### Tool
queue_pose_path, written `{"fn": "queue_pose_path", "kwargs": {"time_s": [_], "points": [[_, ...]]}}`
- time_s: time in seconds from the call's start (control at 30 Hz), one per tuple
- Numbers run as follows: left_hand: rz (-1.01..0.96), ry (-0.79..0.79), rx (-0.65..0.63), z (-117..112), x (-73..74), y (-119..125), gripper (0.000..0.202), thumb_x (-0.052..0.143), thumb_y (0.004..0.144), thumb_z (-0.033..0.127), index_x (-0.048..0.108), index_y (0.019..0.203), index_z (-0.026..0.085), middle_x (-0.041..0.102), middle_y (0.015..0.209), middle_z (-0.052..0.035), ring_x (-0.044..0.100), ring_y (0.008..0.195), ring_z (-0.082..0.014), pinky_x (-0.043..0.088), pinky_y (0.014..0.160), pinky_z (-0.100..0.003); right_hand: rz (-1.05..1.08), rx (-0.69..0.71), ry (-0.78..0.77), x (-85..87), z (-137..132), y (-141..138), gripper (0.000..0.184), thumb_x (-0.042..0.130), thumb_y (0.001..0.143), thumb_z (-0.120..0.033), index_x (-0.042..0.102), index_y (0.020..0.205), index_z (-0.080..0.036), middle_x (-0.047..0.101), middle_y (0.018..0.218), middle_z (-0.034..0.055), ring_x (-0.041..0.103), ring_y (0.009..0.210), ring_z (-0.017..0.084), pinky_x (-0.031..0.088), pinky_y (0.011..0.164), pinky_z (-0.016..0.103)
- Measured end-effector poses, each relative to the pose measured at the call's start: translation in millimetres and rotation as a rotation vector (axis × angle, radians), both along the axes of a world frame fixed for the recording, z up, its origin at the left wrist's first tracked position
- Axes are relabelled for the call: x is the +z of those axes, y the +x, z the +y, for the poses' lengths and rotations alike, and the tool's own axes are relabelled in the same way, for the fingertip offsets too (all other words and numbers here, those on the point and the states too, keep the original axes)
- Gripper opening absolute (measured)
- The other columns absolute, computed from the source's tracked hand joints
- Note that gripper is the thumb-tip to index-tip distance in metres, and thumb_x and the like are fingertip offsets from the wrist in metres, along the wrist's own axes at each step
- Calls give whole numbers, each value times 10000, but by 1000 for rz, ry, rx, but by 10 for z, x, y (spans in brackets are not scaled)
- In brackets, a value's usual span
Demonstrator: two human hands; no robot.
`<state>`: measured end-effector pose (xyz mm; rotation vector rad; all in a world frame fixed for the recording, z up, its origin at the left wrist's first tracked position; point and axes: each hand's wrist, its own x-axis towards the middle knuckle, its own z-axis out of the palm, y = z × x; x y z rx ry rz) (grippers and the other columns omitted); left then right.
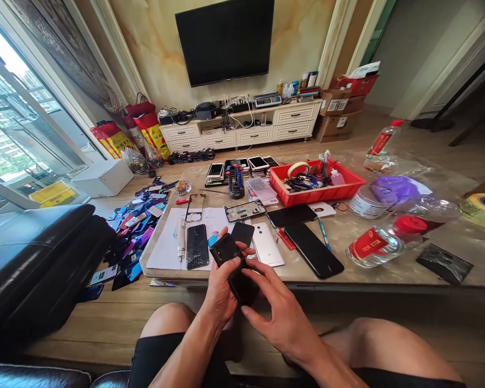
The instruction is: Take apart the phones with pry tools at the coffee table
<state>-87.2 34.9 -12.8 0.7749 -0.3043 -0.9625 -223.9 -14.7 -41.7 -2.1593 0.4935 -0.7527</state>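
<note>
While the left hand (218,293) cradles a black phone (228,264) just off the table's near edge, its fingers wrapped around the phone's side, the right hand (281,307) presses bent fingers (258,275) onto it from above. Beyond them, a cracked black phone (197,247) and a white phone (268,245) lie on the table (404,272) near its front edge, and a red tray (315,189) of tools sits toward the back edge, below a wall-mounted TV (225,40).
</note>
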Motion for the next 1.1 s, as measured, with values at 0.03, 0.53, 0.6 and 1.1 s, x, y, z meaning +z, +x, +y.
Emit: {"fn": "queue_pose_path", "kwargs": {"time_s": [0.03, 0.53, 0.6, 1.1], "points": [[4, 6, 15, -11, -19, -5, 803, 744, 820, 188, 384, 1522, 337, 678, 1110, -50, 687, 1019, -220, 542, 953, -385, 13, -8, -19, -16, 17, 23, 575, 646, 855, -188, 542, 1420, -221, 453, 1543, 129, 474, 1420, 278, 493, 1137, 450], [-6, 66, 35, -58, -122, -15, 781, 784, 789, 604, 479, 1467, 364, 659, 1059, -34, 667, 971, -186, 535, 871, -297, 211, -25, 88, 54, 38, 47, 726, 579, 782, -165, 467, 1499, -155, 502, 1547, 133, 521, 1399, 277, 445, 1177, 480], [-12, 95, 32, -51, -144, -26, 774, 787, 788, 602, 486, 1461, 368, 646, 1052, -27, 659, 960, -172, 528, 861, -277, 239, -2, 117, 96, 40, 42, 748, 588, 771, -150, 455, 1507, -157, 527, 1529, 128, 555, 1365, 276, 461, 1162, 467], [-70, 237, 32, -5, -113, -81, 737, 773, 804, 598, 489, 1452, 391, 613, 1027, -18, 625, 918, -154, 531, 804, -253, 276, 109, 139, 152, -8, 47, 935, 634, 736, -133, 301, 1608, -186, 409, 1619, 116, 465, 1443, 289, 408, 1198, 447]]}}
